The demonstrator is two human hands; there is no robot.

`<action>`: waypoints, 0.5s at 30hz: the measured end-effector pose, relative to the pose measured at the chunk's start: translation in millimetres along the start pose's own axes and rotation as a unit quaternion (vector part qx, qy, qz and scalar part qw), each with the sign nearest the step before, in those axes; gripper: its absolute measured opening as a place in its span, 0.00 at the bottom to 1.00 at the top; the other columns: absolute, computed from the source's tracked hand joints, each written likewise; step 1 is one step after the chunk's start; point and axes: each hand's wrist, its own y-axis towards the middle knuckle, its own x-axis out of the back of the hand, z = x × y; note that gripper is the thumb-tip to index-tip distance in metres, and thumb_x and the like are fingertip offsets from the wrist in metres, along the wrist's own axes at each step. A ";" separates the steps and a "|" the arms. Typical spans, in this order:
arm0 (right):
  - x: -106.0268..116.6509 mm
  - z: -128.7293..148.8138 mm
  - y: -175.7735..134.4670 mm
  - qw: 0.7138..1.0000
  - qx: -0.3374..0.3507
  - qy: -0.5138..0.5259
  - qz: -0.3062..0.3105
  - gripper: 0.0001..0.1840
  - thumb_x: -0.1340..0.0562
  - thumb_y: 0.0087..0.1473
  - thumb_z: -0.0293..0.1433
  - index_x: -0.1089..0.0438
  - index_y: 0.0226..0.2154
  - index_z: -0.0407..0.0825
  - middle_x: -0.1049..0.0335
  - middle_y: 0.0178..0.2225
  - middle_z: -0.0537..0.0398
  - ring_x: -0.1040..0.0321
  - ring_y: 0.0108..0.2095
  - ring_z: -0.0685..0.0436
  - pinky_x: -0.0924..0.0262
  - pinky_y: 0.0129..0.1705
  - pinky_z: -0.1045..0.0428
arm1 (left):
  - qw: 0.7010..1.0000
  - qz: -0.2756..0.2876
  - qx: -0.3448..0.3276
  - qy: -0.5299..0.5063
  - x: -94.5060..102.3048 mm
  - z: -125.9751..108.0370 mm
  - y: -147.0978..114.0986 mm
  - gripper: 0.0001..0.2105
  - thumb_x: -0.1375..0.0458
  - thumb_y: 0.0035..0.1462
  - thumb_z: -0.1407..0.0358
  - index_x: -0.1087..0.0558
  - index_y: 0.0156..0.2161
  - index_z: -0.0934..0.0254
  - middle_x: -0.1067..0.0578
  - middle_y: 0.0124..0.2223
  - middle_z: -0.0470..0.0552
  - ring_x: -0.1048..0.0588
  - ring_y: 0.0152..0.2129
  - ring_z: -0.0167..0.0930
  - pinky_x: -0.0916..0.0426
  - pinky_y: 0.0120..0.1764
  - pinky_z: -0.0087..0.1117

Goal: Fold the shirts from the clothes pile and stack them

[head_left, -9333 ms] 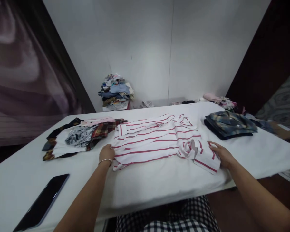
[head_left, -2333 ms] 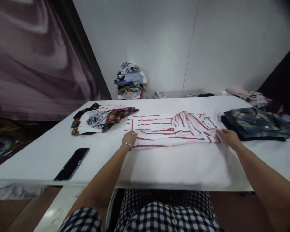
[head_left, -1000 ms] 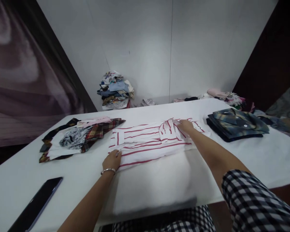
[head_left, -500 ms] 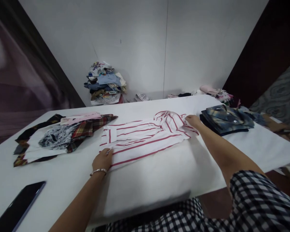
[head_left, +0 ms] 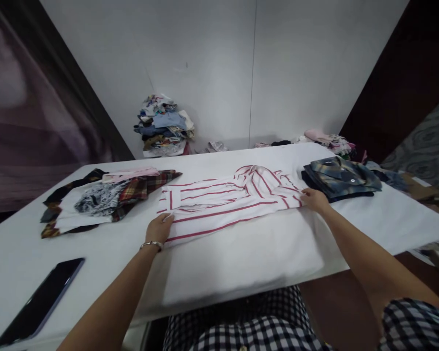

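A white shirt with red stripes [head_left: 219, 213] lies lengthwise across the white table, its left part fairly flat and its right part bunched up near the collar. At the garment's near left corner, my left hand [head_left: 160, 228] pinches the cloth; a bracelet circles that wrist. My right hand [head_left: 315, 200] is closed on the shirt's right end, fingers gripping the edge of the fabric. Both fingertips are partly hidden by cloth and by the hands themselves.
Loose clothes [head_left: 106, 200] lie in a heap on the table's left. Folded plaid clothes [head_left: 344, 178] sit at the right. A phone [head_left: 40, 302] rests near the front left. Behind the table rises a tall clothes pile [head_left: 164, 126], with a pink pile [head_left: 325, 139] farther right.
My right hand has moved from the bunched upper part to the shirt's near right corner, and that end is spread out more. My left hand keeps its hold. The view has shifted slightly.
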 end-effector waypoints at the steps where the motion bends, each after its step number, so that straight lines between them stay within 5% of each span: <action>1: 1.6 -3.5 0.4 1.000 -0.004 -0.004 0.004 0.20 0.39 0.48 0.33 0.26 0.45 0.47 0.25 0.39 0.49 0.29 0.37 0.42 0.39 0.36 0.52 | 1.000 0.001 0.005 0.017 -0.7 -1.3 -2.0 0.20 0.51 0.57 0.56 0.25 0.46 0.62 0.23 0.47 0.53 0.26 0.44 0.37 0.35 0.45 0.32; 4: 5.4 -11.5 -1.0 0.999 -0.005 -0.027 0.032 0.22 0.40 0.46 0.28 0.27 0.46 0.44 0.25 0.39 0.47 0.28 0.38 0.40 0.37 0.38 0.51 | 0.996 0.030 0.026 0.080 -3.5 -3.8 -5.3 0.20 0.51 0.57 0.55 0.25 0.47 0.62 0.23 0.47 0.56 0.26 0.43 0.40 0.34 0.42 0.35; 8: 3.7 3.7 -12.4 0.995 0.083 -0.021 -0.058 0.26 0.44 0.48 0.26 0.30 0.51 0.44 0.29 0.49 0.44 0.32 0.49 0.37 0.39 0.49 0.46 | 0.998 0.029 0.017 0.062 -3.4 -4.8 -3.3 0.19 0.51 0.57 0.56 0.25 0.45 0.62 0.23 0.46 0.55 0.26 0.43 0.39 0.35 0.41 0.33; 11: -6.2 45.3 -34.9 0.973 0.215 0.049 -0.065 0.22 0.46 0.53 0.31 0.29 0.49 0.47 0.30 0.50 0.46 0.34 0.51 0.38 0.40 0.53 0.44 | 0.999 0.020 0.016 0.024 1.5 -8.4 -1.9 0.18 0.51 0.57 0.55 0.23 0.40 0.63 0.21 0.43 0.54 0.26 0.40 0.37 0.36 0.40 0.31; 15: -28.3 119.9 -75.6 0.921 0.372 0.100 0.052 0.24 0.48 0.58 0.40 0.33 0.54 0.52 0.35 0.56 0.49 0.40 0.57 0.38 0.44 0.58 0.41 | 0.998 -0.046 0.030 -0.007 6.3 -15.0 -3.2 0.19 0.53 0.58 0.55 0.24 0.43 0.63 0.22 0.44 0.53 0.26 0.41 0.36 0.36 0.42 0.31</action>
